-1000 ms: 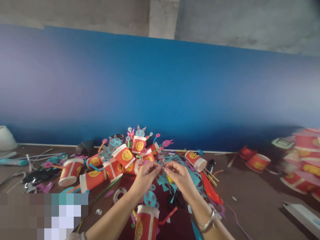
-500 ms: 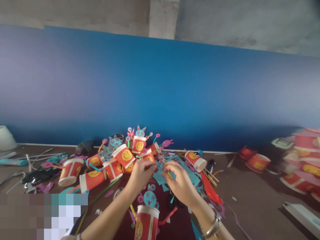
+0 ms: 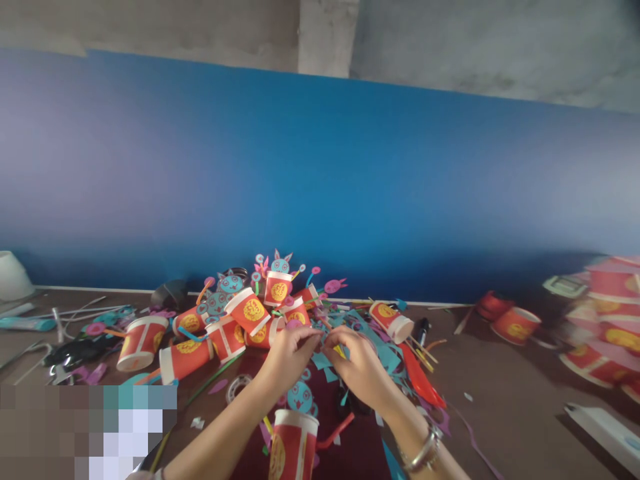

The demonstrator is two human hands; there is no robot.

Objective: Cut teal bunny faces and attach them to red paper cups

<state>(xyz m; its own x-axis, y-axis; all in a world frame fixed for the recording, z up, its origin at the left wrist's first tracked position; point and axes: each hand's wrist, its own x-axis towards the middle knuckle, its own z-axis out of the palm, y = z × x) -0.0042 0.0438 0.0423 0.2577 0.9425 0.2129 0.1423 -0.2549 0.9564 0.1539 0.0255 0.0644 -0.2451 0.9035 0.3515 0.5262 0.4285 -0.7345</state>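
Observation:
My left hand (image 3: 289,357) and my right hand (image 3: 357,363) hover over the middle of the table, fingertips nearly meeting. Both are closed in a pinch; whatever they hold is too small to make out. Just below them, a red paper cup (image 3: 293,445) with a white rim stands upright, a blue paper animal face (image 3: 300,397) rising from its top. A red straw (image 3: 336,431) sticks out of its right side. Behind my right hand lie blue paper sheets (image 3: 383,343) and scraps.
Several decorated red cups (image 3: 250,312) are heaped behind my left hand. Another cup (image 3: 390,320) lies on its side, near a red plastic piece (image 3: 420,377). A tape roll (image 3: 239,388) is left of my wrist. Stacked cups (image 3: 615,333) stand far right, before a blue partition (image 3: 320,180).
My left hand has shifted slightly right and down, so the fingertips of both hands are closer together. The cups have stayed in place.

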